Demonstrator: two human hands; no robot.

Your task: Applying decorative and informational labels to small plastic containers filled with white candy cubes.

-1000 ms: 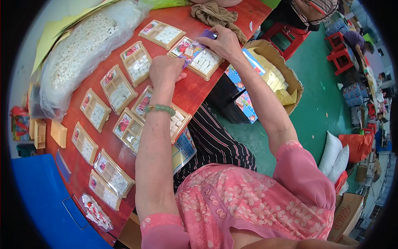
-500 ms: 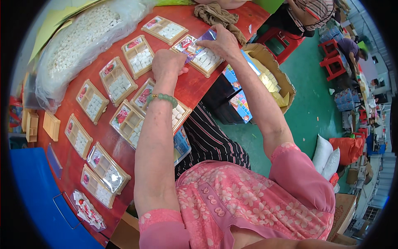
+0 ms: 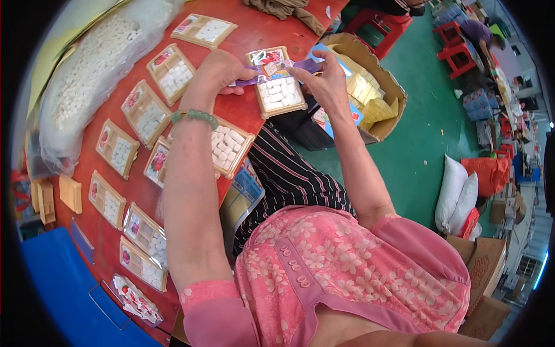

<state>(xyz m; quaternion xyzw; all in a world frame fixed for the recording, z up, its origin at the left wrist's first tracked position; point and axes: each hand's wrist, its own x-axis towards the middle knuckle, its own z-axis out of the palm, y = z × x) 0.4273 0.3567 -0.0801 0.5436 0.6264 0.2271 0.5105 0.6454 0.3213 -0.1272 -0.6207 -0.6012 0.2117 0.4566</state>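
A: Start with the head view. What are the hands doing?
B: The left hand (image 3: 222, 74) has its grip pinched on one end of a shiny purple plastic strip (image 3: 310, 65); the right hand (image 3: 325, 80) pinches the strip near its other end, thumb against fingers.
A: And where's the strip?
B: Stretched across a shallow beige plastic tray (image 3: 285, 110), above the rows of white, pillow-shaped pieces (image 3: 278, 92) in its lower part. That tray sits at the edge of the red-topped desk (image 3: 245, 111), one corner reaching past it. I can't tell whether it touches the surface.
A: What else is on the desk?
B: More beige compartment trays (image 3: 194, 40), spread along it, and a long clear plastic bag (image 3: 95, 75) full of white pieces by the far side. A crumpled brown cloth (image 3: 283, 7) lies at the top.
A: And the room?
B: A green floor (image 3: 425, 124), with an open cardboard box (image 3: 386, 69) of yellow packs just beside the desk. Farther right are red plastic stools (image 3: 458, 62), plump white sacks (image 3: 448, 196) against a red bag (image 3: 490, 173), and a person in purple (image 3: 477, 36), bent forward.
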